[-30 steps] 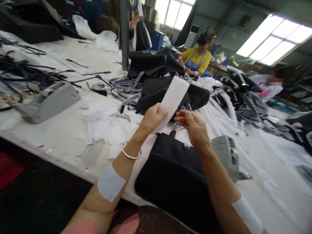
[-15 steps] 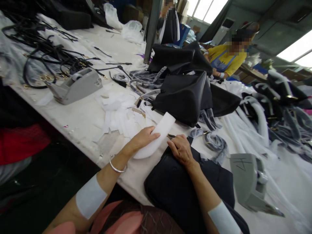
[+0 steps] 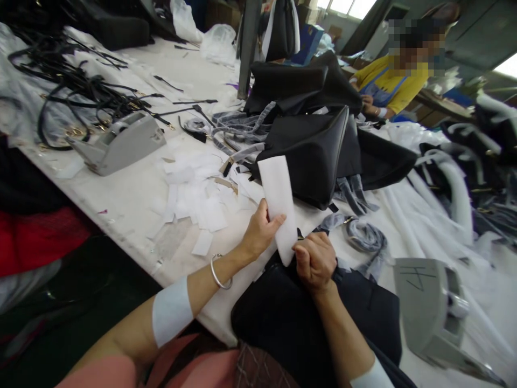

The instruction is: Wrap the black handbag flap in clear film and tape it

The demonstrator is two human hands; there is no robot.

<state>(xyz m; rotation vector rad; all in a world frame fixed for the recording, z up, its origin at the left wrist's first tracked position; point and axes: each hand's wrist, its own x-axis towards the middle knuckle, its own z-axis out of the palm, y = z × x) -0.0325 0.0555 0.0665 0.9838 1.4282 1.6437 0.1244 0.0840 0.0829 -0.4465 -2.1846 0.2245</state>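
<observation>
My left hand (image 3: 264,229) pinches a strip of white foam sheet (image 3: 278,186) between thumb and fingers, holding it raised at a slant. The strip's lower end reaches down beside my right hand (image 3: 317,260), which is closed in a fist above a black bag (image 3: 270,304). A small dark piece with a gold glint shows just past the right fingers; what they grip is mostly hidden. The bag lies at the table's near edge, partly under my right forearm. Beyond it lies a coiled strap in grey wrapping (image 3: 365,237).
Grey tape dispensers stand at left (image 3: 121,143) and right (image 3: 430,307). Loose white foam pieces (image 3: 197,199) lie left of my hands. More black bags (image 3: 301,151) sit ahead, near a metal post (image 3: 247,48). Black straps (image 3: 100,97) pile at far left. A person in yellow (image 3: 410,89) works opposite.
My left hand has moved right and turned the foam strip more upright, bringing it against the right hand. The right hand has curled into a tighter fist. The view has shifted slightly.
</observation>
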